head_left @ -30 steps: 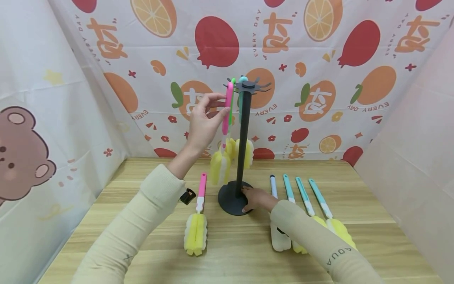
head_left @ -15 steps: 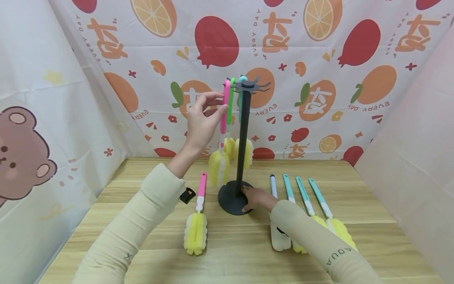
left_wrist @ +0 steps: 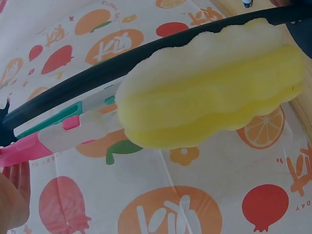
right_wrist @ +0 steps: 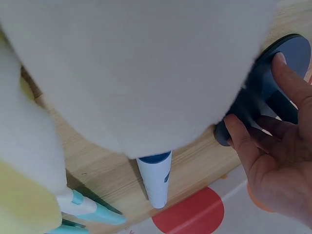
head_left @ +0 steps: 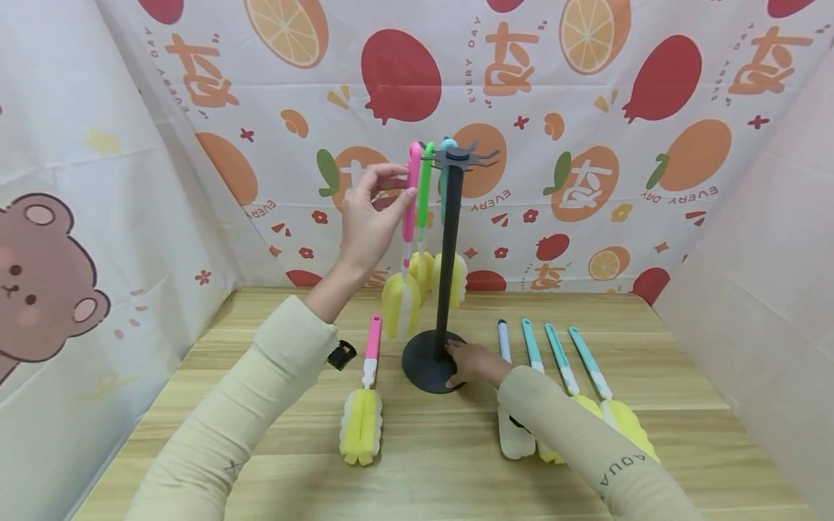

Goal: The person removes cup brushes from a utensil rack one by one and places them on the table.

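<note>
My left hand (head_left: 371,210) pinches the pink handle (head_left: 411,210) of a sponge brush between thumb and fingers. Its looped top is right at an arm tip of the black rack (head_left: 449,253), and its yellow-and-white sponge head (left_wrist: 209,97) hangs down. Behind it hang a green-handled brush (head_left: 425,188) and a teal-handled brush (head_left: 444,195). Low down, my right hand (head_left: 472,362) rests on the rack's round base (head_left: 423,369), fingers beside the pole and thumb near the front rim. In the right wrist view its extended fingers (right_wrist: 243,139) press the base.
Another pink-handled brush (head_left: 361,420) lies on the wooden table (head_left: 423,463), left of the base. To the right lie a white-sponged brush with a pale handle (head_left: 504,340) and several teal-handled brushes (head_left: 562,358), partly under the right forearm. A fruit-print cloth (head_left: 404,79) hangs behind.
My left hand and the pink-handled brush have moved slightly left and up, widening the gap to the green handle. The right hand stays on the base.
</note>
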A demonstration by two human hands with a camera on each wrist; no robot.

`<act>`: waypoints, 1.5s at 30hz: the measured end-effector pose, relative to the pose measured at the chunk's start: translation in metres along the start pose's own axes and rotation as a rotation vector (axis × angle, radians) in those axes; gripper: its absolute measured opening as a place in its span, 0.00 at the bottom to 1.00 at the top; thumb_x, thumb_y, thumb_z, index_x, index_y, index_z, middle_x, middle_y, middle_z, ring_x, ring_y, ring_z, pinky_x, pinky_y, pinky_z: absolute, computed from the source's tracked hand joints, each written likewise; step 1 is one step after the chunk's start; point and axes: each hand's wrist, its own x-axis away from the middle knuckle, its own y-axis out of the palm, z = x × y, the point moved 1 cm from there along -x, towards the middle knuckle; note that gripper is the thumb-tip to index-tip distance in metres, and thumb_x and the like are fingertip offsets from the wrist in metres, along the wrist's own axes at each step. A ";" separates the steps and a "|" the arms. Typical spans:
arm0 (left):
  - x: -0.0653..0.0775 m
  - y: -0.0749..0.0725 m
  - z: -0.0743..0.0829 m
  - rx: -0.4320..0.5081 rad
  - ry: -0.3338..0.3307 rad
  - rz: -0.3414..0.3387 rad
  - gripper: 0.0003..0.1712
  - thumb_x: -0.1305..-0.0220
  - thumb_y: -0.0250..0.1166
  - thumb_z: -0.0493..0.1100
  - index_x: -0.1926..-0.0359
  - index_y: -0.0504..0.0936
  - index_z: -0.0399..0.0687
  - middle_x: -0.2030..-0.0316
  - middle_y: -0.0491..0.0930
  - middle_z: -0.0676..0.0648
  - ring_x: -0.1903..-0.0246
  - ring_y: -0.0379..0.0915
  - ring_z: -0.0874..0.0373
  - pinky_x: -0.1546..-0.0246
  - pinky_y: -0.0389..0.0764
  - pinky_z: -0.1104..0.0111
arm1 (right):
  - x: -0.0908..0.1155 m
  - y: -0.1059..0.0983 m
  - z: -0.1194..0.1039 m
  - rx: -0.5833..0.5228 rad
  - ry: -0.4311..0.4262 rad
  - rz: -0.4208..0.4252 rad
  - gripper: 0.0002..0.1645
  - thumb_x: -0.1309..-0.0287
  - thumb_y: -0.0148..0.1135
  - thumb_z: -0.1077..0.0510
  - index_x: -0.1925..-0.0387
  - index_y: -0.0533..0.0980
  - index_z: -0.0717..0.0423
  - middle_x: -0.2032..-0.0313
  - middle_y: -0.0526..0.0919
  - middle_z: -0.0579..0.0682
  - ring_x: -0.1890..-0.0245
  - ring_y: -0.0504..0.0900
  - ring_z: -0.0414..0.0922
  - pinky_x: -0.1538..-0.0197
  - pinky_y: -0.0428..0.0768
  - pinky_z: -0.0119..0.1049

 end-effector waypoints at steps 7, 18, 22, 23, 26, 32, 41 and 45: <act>-0.001 -0.001 0.000 0.009 -0.009 0.002 0.17 0.42 0.62 0.30 0.52 0.72 0.29 0.56 0.76 0.40 0.57 0.75 0.53 0.55 0.75 0.67 | 0.000 0.000 0.000 -0.012 0.002 0.000 0.46 0.50 0.68 0.47 0.34 0.59 0.59 0.34 0.57 0.54 0.38 0.62 0.52 0.40 0.62 0.43; -0.001 -0.010 -0.009 0.033 0.013 0.035 0.17 0.43 0.63 0.29 0.53 0.73 0.28 0.59 0.77 0.40 0.58 0.75 0.53 0.56 0.75 0.66 | 0.002 -0.001 -0.001 0.001 0.009 0.003 0.47 0.50 0.67 0.45 0.34 0.59 0.58 0.33 0.57 0.52 0.38 0.61 0.53 0.40 0.62 0.43; 0.000 -0.014 -0.011 0.046 0.022 0.044 0.17 0.44 0.63 0.28 0.53 0.73 0.28 0.59 0.76 0.40 0.59 0.75 0.53 0.57 0.76 0.66 | 0.002 0.000 0.000 0.002 0.007 0.006 0.47 0.50 0.67 0.45 0.34 0.59 0.57 0.33 0.57 0.52 0.38 0.61 0.53 0.40 0.62 0.43; 0.000 -0.015 -0.011 0.048 0.022 0.045 0.17 0.44 0.63 0.28 0.53 0.73 0.29 0.59 0.76 0.41 0.58 0.75 0.53 0.57 0.76 0.66 | 0.001 0.000 0.000 0.004 0.008 0.007 0.47 0.50 0.67 0.45 0.34 0.59 0.57 0.33 0.57 0.52 0.38 0.61 0.53 0.40 0.62 0.43; 0.002 -0.019 -0.010 0.029 0.029 0.043 0.16 0.44 0.63 0.28 0.53 0.73 0.29 0.59 0.77 0.41 0.59 0.74 0.53 0.57 0.76 0.66 | 0.001 0.000 0.000 0.006 0.012 0.008 0.47 0.50 0.67 0.45 0.34 0.59 0.57 0.33 0.57 0.51 0.38 0.61 0.53 0.40 0.63 0.43; 0.004 -0.026 -0.015 -0.115 0.081 0.067 0.16 0.44 0.63 0.28 0.54 0.73 0.28 0.60 0.77 0.40 0.61 0.75 0.51 0.59 0.77 0.66 | 0.002 0.000 0.000 0.007 0.013 0.011 0.47 0.50 0.68 0.45 0.34 0.59 0.58 0.33 0.57 0.52 0.38 0.62 0.53 0.41 0.63 0.43; 0.000 -0.043 -0.048 -0.248 0.065 0.068 0.19 0.46 0.67 0.34 0.53 0.75 0.37 0.58 0.78 0.45 0.62 0.76 0.56 0.61 0.77 0.68 | 0.002 0.000 0.000 0.004 0.007 0.008 0.46 0.50 0.67 0.46 0.34 0.59 0.58 0.33 0.57 0.53 0.38 0.61 0.53 0.40 0.63 0.43; 0.002 -0.049 -0.051 -0.332 0.057 0.052 0.18 0.45 0.67 0.36 0.53 0.75 0.36 0.58 0.77 0.46 0.62 0.76 0.58 0.62 0.78 0.68 | 0.002 -0.001 0.000 -0.004 0.000 0.009 0.46 0.50 0.67 0.47 0.34 0.59 0.59 0.34 0.57 0.53 0.38 0.61 0.53 0.40 0.62 0.43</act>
